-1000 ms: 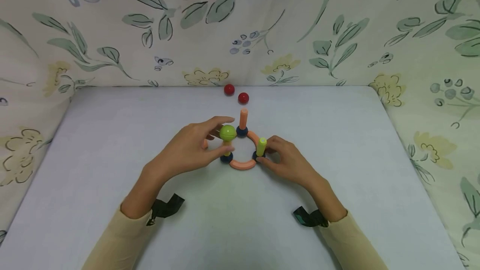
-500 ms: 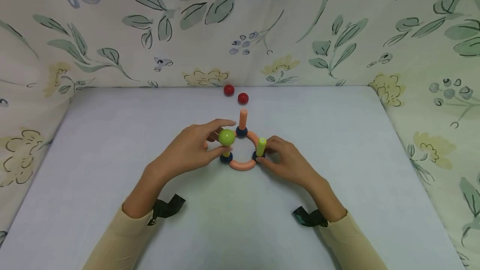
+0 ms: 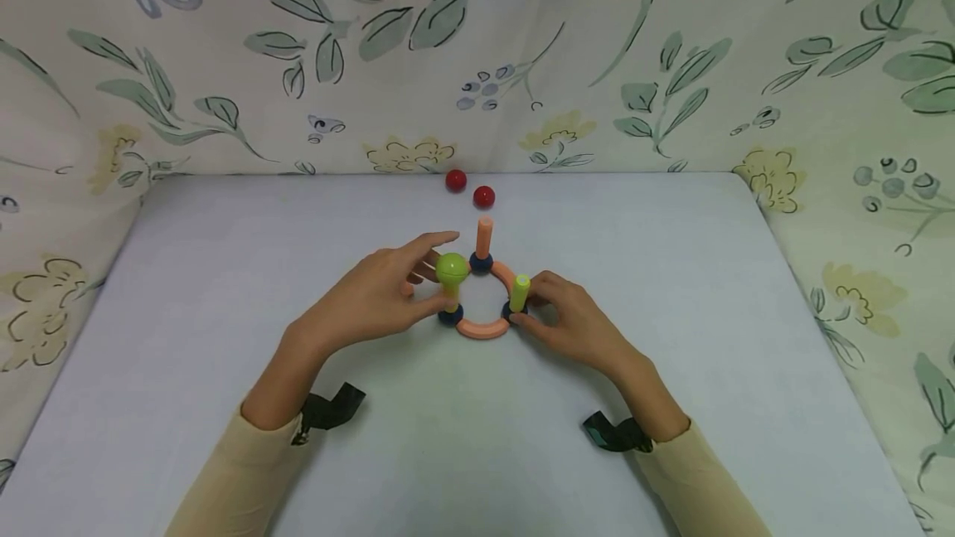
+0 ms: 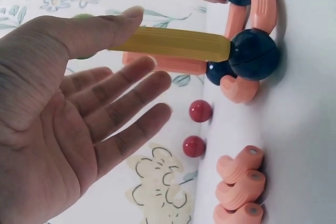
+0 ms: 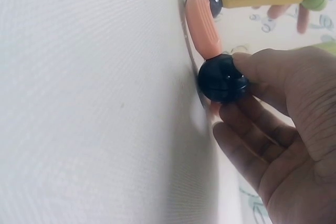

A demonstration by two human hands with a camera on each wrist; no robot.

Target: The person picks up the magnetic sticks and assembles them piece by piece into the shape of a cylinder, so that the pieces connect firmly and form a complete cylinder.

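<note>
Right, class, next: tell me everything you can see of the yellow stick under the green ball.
The yellow stick is a straight, mustard-coloured rod with lengthwise ridges, apparently plastic. It stands upright at the near left of the peach ring. Its lower end meets a navy ball; its upper end meets the green ball. The left hand has its thumb against or just in front of it; which is unclear.

Balls, 6 tot.: navy balls, 3; red balls, 2; green ball, 1. Rods, 3 tot.: salmon rod, yellow rod, lime rod, 1 ea. Curved pcs., 6 vis.: ring pcs., 3; loose pcs., 3 (L wrist view). Hands, 2: L hand, R hand, 1 ea. Sleeves, 2. Blk. straps, 2. Table, 1.
</note>
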